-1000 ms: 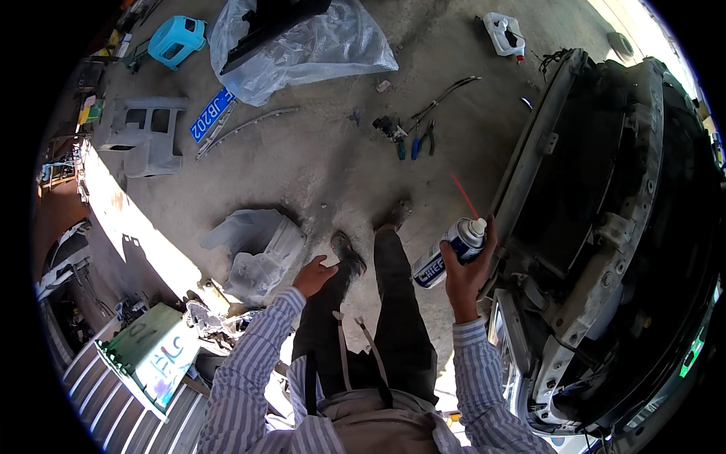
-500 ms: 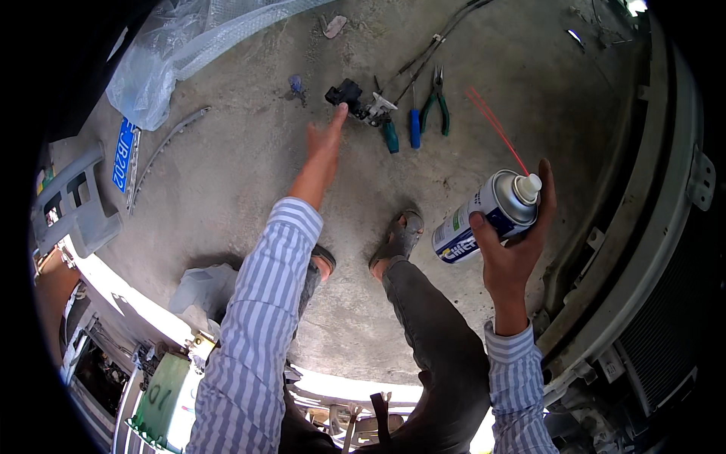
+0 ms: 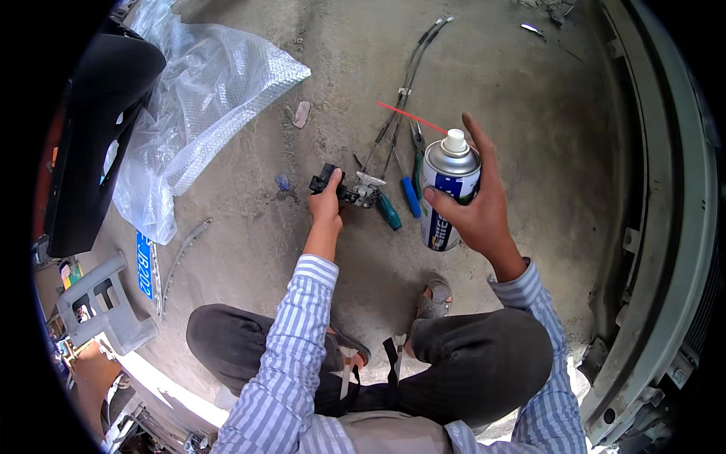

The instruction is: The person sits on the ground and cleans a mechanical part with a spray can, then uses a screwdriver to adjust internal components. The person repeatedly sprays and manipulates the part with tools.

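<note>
My left hand (image 3: 326, 204) grips the black end of a car door latch (image 3: 366, 189), which has a metal body and two dark cables (image 3: 409, 83) running away across the floor. My right hand (image 3: 484, 208) is wrapped round a white and blue spray can (image 3: 451, 178), held upright with its thin red straw (image 3: 412, 116) pointing up and left. Its index finger is raised behind the white nozzle. Beside the latch lie a green-handled screwdriver (image 3: 389, 213), a blue-handled screwdriver (image 3: 411, 198) and green-handled pliers (image 3: 418, 163), the pliers partly behind the can.
Bubble wrap (image 3: 219, 106) and a large black panel (image 3: 98, 144) are at the far left. Below them lie a blue plate (image 3: 144, 265), a curved strip (image 3: 178, 265) and a grey plastic bracket (image 3: 113, 303). A car body edge (image 3: 658, 250) runs down the right side.
I have crouched lower, and my knees now show bent. My left hand has gone from reaching over the latch to gripping it. The can has moved left and turned more upright.
</note>
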{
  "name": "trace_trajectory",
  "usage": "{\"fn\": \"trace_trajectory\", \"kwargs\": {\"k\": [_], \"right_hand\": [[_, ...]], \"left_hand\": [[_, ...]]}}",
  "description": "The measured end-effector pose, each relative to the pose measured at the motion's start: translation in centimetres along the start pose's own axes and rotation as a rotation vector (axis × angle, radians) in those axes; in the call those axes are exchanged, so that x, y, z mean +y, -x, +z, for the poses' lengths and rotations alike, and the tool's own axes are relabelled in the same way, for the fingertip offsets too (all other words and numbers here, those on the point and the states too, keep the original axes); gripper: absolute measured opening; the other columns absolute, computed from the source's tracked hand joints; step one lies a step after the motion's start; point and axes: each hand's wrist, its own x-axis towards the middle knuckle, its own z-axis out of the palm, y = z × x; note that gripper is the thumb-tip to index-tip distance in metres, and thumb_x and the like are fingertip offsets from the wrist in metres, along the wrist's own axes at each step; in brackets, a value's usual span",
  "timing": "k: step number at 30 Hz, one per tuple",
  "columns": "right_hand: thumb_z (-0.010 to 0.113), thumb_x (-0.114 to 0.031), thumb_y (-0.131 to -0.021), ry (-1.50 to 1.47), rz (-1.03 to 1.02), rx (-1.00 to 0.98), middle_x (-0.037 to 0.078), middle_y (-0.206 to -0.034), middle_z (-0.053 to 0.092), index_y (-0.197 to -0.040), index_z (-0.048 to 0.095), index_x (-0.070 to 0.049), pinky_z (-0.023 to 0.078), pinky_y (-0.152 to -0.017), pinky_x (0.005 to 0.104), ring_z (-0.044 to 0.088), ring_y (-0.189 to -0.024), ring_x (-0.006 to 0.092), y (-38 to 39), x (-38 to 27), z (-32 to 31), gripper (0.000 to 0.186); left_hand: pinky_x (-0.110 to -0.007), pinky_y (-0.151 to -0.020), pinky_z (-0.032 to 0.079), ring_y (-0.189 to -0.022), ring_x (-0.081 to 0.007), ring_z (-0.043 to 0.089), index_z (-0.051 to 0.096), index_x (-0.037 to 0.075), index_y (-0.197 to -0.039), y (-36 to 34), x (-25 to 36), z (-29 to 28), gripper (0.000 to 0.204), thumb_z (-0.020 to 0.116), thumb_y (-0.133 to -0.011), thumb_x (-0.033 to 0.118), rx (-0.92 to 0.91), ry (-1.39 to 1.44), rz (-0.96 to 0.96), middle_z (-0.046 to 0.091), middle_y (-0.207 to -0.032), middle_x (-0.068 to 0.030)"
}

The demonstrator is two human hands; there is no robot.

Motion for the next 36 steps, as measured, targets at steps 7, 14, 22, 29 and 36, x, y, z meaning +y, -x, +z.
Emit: {"fn": "trace_trajectory", "kwargs": {"k": [7, 14, 22, 29, 36], "right_hand": [[0.077, -0.019, -0.072, 0.065, -0.047, 0.060, 0.016, -0.127, 0.061, -0.155, 0.030, -0.012, 0.048, -0.098, 0.0398, 0.064, -0.113, 0.0262, -1.4, 0.4, 0.7, 0.096], [0.077, -0.016, -0.070, 0.046, -0.022, -0.026, 0.015, -0.130, 0.059, -0.155, 0.031, -0.013, 0.046, -0.101, 0.0398, 0.061, -0.116, 0.0292, 2.0, 0.6, 0.3, 0.096], [0.078, -0.013, -0.066, 0.228, -0.332, -0.235, 0.013, -0.117, 0.061, -0.146, 0.048, -0.023, 0.055, -0.070, 0.0395, 0.067, -0.086, 0.0308, 3.3, 1.6, 4.5, 0.087], [0.080, -0.012, -0.063, 0.210, -0.431, -0.353, 0.014, -0.119, 0.060, -0.139, 0.056, -0.022, 0.056, -0.070, 0.0384, 0.068, -0.089, 0.0310, 2.0, 1.7, 9.1, 0.080], [0.080, -0.016, -0.065, 0.177, -0.422, -0.373, 0.015, -0.118, 0.060, -0.135, 0.058, -0.023, 0.056, -0.068, 0.0391, 0.068, -0.090, 0.0316, 2.6, 1.8, 8.5, 0.073]], "left_hand": [[-0.034, -0.084, 0.050, -0.096, -0.0198, 0.059, 0.042, -0.004, -0.125, 3.8, 1.3, 0.2, 0.075, 0.089, -0.075, 0.023, 0.137, -0.049, 0.364, 0.057, -0.115, -0.0109], [-0.048, -0.088, 0.052, -0.105, -0.0292, 0.060, 0.058, 0.012, -0.123, 1.4, 8.6, -2.5, 0.055, 0.057, -0.092, 0.058, -0.321, 0.461, -0.072, 0.063, -0.118, -0.0082], [-0.052, -0.092, 0.051, -0.105, -0.0409, 0.057, 0.055, -0.002, -0.122, -1.3, 8.3, -1.6, 0.061, 0.046, -0.096, 0.052, -0.470, 0.596, -0.218, 0.059, -0.117, -0.0242], [-0.048, -0.091, 0.051, -0.109, -0.0385, 0.055, 0.047, -0.011, -0.127, -2.2, 9.0, -4.6, 0.061, 0.048, -0.091, 0.038, -0.637, 0.848, -0.284, 0.053, -0.119, -0.0268], [-0.042, -0.091, 0.053, -0.110, -0.0330, 0.056, 0.042, -0.010, -0.133, -2.5, 7.5, -3.8, 0.072, 0.066, -0.084, 0.037, -0.786, 0.883, -0.375, 0.052, -0.122, -0.0229]]}}
